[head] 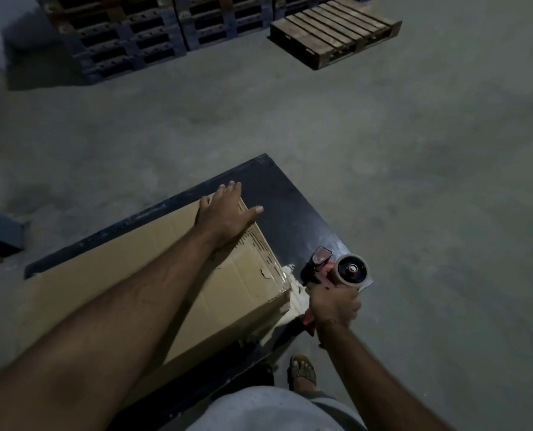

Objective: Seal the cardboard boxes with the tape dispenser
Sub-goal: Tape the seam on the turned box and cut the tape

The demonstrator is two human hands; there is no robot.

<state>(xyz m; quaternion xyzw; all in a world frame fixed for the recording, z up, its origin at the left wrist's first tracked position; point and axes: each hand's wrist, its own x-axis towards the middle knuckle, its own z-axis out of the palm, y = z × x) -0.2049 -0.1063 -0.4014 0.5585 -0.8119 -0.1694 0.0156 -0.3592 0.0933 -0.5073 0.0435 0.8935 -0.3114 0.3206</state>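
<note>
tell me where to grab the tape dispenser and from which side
Grip the tape dispenser by its orange handle, coming from below, on the person's side. The handle points back toward the body while the roll and blade end face away, beside the box corner. The right hand is wrapped around it that way; the left hand lies flat on the box.
</note>
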